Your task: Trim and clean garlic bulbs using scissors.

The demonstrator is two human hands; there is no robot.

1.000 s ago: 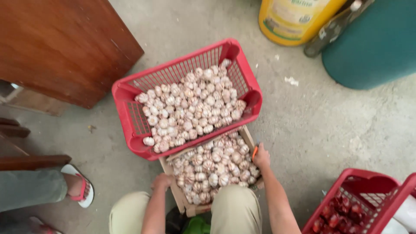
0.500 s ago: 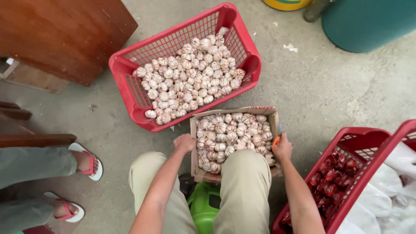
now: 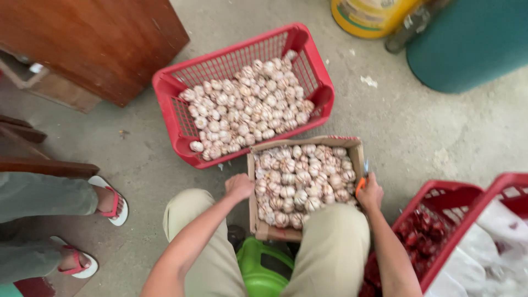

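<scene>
The cardboard box (image 3: 304,187) has been drawn closer, now resting between the knees. The left hand (image 3: 240,186) grips its left edge, fingers curled; the right hand (image 3: 370,193) clasps the right edge, seemingly also pinching an orange-handled tool (image 3: 362,180). Garlic bulbs (image 3: 300,179) fill it. Beyond, a red basket (image 3: 242,93) of garlic sits on the floor.

The cardboard box (image 3: 256,190) is matt brown paperboard, its garlic bulbs (image 3: 300,179) papery-skinned. Behind the box, the red crate (image 3: 176,118) is glossy plastic lattice. The floor (image 3: 407,132) beside the box looks like rough concrete.
</scene>
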